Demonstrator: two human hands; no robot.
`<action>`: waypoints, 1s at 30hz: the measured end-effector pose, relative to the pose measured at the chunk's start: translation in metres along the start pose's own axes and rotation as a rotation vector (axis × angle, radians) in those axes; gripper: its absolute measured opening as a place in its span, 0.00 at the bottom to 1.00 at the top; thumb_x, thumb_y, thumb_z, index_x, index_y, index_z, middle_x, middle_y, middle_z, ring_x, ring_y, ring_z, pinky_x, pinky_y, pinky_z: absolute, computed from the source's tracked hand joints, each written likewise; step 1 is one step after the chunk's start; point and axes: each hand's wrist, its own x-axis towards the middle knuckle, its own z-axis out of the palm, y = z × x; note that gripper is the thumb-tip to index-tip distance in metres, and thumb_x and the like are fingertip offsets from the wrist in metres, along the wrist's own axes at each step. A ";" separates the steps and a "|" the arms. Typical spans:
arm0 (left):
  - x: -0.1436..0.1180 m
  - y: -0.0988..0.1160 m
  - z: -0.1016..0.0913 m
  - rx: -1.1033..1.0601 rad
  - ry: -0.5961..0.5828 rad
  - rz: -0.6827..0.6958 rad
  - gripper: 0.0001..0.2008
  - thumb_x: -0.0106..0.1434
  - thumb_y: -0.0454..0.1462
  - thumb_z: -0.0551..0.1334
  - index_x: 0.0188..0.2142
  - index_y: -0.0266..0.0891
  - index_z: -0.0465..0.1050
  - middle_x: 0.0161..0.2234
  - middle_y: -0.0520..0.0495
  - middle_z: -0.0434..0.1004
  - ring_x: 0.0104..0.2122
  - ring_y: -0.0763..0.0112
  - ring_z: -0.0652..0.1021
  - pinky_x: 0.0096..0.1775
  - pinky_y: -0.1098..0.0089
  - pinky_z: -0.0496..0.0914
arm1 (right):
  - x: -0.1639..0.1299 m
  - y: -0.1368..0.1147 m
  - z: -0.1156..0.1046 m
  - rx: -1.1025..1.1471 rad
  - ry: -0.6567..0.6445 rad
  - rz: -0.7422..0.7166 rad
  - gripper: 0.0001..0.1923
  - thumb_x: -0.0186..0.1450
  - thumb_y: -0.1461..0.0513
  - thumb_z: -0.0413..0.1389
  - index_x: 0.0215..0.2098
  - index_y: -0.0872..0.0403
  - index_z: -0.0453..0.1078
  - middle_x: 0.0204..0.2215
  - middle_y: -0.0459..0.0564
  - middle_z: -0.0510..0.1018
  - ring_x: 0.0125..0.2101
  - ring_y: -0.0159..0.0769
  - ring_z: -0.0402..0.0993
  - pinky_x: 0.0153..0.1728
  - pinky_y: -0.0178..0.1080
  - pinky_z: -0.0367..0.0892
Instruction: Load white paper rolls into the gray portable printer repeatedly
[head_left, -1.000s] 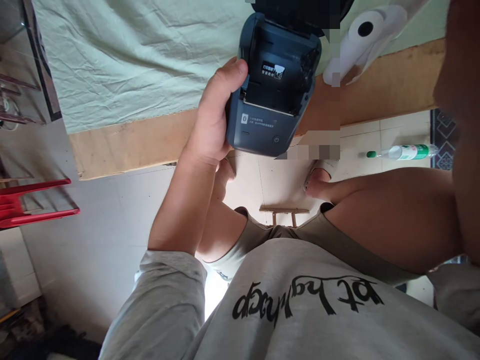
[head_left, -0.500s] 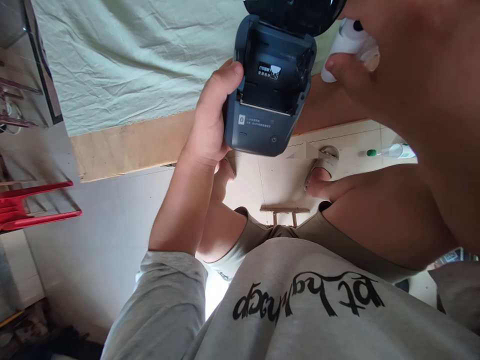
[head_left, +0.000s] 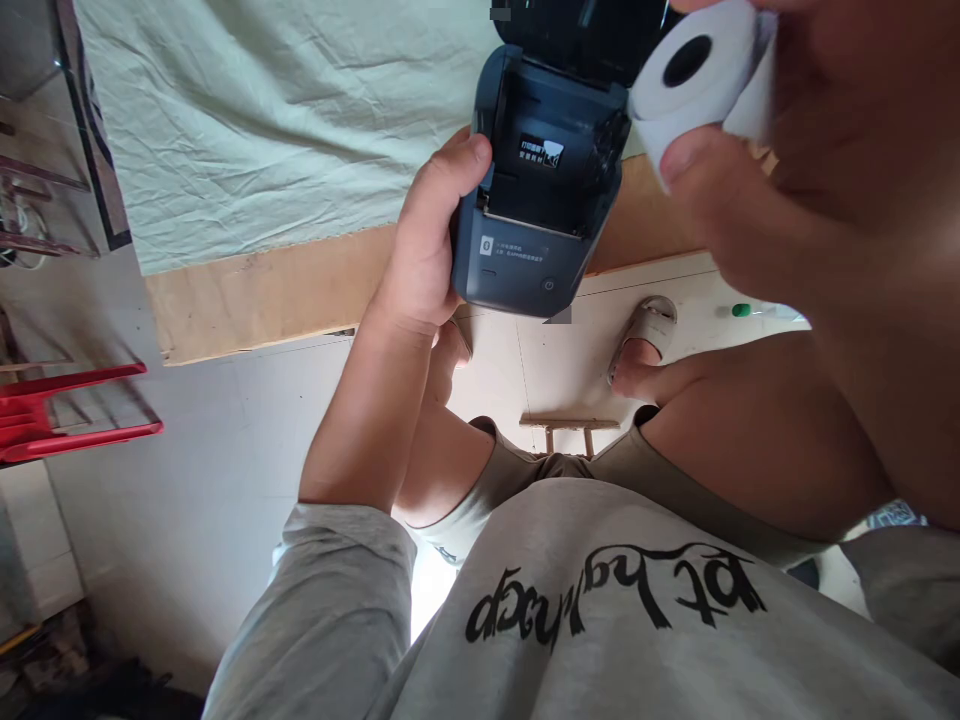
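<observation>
My left hand (head_left: 427, 245) grips a dark blue-grey small printer (head_left: 536, 200) by its left side, thumb on its top edge. The printer's lid (head_left: 585, 30) is flipped up and its paper bay shows empty, with a small label inside. My right hand (head_left: 750, 190) holds a white paper roll (head_left: 694, 80) lifted just to the right of the open bay, close to the camera. The roll's dark core faces me.
A wooden table edge (head_left: 255, 300) with a pale green cloth (head_left: 262, 130) lies behind the printer. A red stool frame (head_left: 67, 415) stands at the left. A plastic bottle with a green cap (head_left: 746, 310) lies on the tiled floor. My knees and sandalled feet are below.
My right hand came in from the right, took the paper roll off the table and lifted it beside the open printer. The left hand kept the printer nearly still.
</observation>
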 end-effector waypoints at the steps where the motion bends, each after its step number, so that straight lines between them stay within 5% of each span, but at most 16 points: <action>1: 0.001 -0.001 0.000 -0.001 -0.002 -0.006 0.13 0.54 0.45 0.56 0.33 0.42 0.72 0.34 0.48 0.76 0.45 0.55 0.73 0.36 0.64 0.67 | 0.001 -0.001 0.002 -0.074 -0.011 -0.094 0.26 0.58 0.54 0.48 0.54 0.49 0.60 0.41 0.43 0.66 0.46 0.27 0.62 0.51 0.30 0.58; 3: 0.001 -0.002 0.000 0.003 0.011 -0.034 0.12 0.54 0.47 0.56 0.31 0.44 0.71 0.32 0.48 0.76 0.43 0.54 0.73 0.37 0.63 0.66 | 0.006 -0.004 0.006 -0.173 -0.042 -0.230 0.28 0.61 0.53 0.45 0.58 0.51 0.53 0.42 0.42 0.67 0.44 0.25 0.64 0.49 0.30 0.60; 9: -0.001 -0.001 0.001 0.063 0.102 0.035 0.09 0.55 0.39 0.54 0.28 0.43 0.72 0.26 0.49 0.74 0.26 0.64 0.73 0.27 0.65 0.62 | 0.020 -0.023 0.017 -0.307 -0.171 -0.033 0.32 0.61 0.43 0.35 0.50 0.56 0.60 0.46 0.44 0.65 0.45 0.30 0.65 0.45 0.37 0.63; 14: 0.002 -0.004 -0.005 0.037 0.035 0.030 0.13 0.51 0.46 0.56 0.33 0.44 0.72 0.34 0.48 0.76 0.37 0.56 0.73 0.32 0.63 0.64 | 0.024 -0.021 0.021 -0.450 -0.028 -0.193 0.15 0.61 0.55 0.42 0.44 0.51 0.58 0.42 0.39 0.65 0.48 0.31 0.63 0.50 0.35 0.61; 23: 0.000 -0.002 0.003 0.010 0.101 0.040 0.08 0.55 0.43 0.55 0.26 0.44 0.67 0.26 0.49 0.71 0.38 0.61 0.72 0.32 0.66 0.64 | 0.019 -0.026 0.024 -0.507 -0.028 -0.133 0.18 0.64 0.53 0.37 0.39 0.48 0.65 0.43 0.40 0.65 0.47 0.32 0.64 0.45 0.37 0.64; 30: 0.002 0.001 -0.006 0.145 -0.055 0.204 0.18 0.49 0.39 0.60 0.42 0.47 0.70 0.38 0.52 0.72 0.43 0.61 0.70 0.42 0.65 0.65 | 0.010 -0.031 0.032 -0.384 -0.108 -0.229 0.15 0.61 0.53 0.43 0.34 0.49 0.68 0.30 0.41 0.69 0.34 0.25 0.67 0.33 0.32 0.62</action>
